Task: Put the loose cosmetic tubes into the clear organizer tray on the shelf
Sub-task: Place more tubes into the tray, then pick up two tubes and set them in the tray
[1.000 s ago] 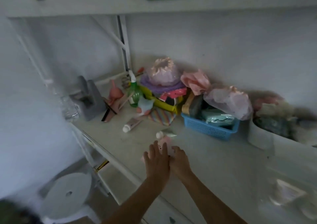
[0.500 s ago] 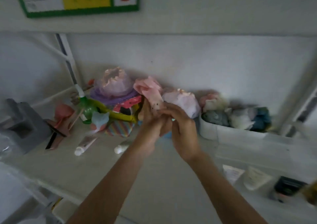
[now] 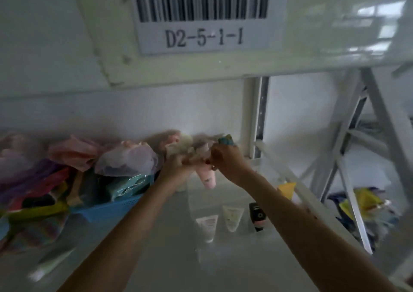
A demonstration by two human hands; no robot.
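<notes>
A pink cosmetic tube (image 3: 207, 177) hangs cap-down between my two hands, held up above the shelf. My left hand (image 3: 176, 165) and my right hand (image 3: 224, 161) are both closed around its upper end, close together. Below them lies the clear organizer tray (image 3: 223, 253), faint against the white shelf. In it stand a white tube with pink print (image 3: 207, 225), a cream tube (image 3: 232, 218) and a black-and-pink tube (image 3: 258, 216). Another white tube (image 3: 52, 267) lies loose and blurred on the shelf at lower left.
A blue basket (image 3: 111, 209) of packets and bagged items fills the left of the shelf, with more coloured clutter beside it. Behind my hands sits a bin of soft items (image 3: 178, 144). A yellow packet (image 3: 287, 189) and the rack's metal upright (image 3: 260, 117) are to the right.
The view has swung right along the shelf. My hands have carried the pink tube rightward, from in front of the baskets to above the tray.
</notes>
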